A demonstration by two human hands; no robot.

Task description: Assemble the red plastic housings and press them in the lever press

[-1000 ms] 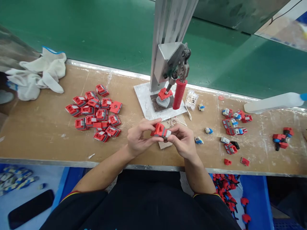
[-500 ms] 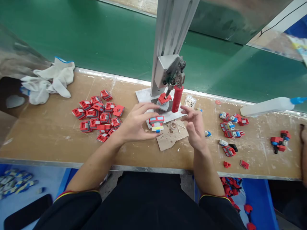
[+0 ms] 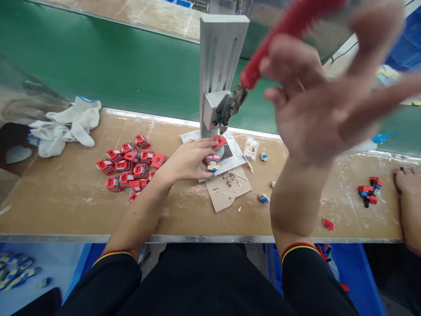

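Observation:
My left hand (image 3: 189,161) is at the base of a toggle clamp (image 3: 230,105), thumb and fingers closed around a red, blue and yellow toy vehicle piece (image 3: 212,162). Just above that piece, a red part (image 3: 219,141) sits under the clamp's plunger, partly covered by my fingertips. The clamp's red handle (image 3: 263,57) is swung up. Close to the camera, my right hand (image 3: 325,101) is raised beside this handle, blurred, palm showing and fingers spread. Its fingertips overlap the handle; whether they press on it I cannot tell.
Red toy pieces (image 3: 140,171) lie heaped on the left, with white gloves (image 3: 79,120) behind. Torn cardboard (image 3: 226,195) and a bag of cotton swabs (image 3: 251,148) lie by the clamp plate. Another person's hand (image 3: 409,182) rests at the right edge, near red-and-black pieces (image 3: 370,191).
My right hand has risen toward the camera from beside the clamp, and the red handle has swung from hanging down to pointing up. My left hand has closed in on the toy piece.

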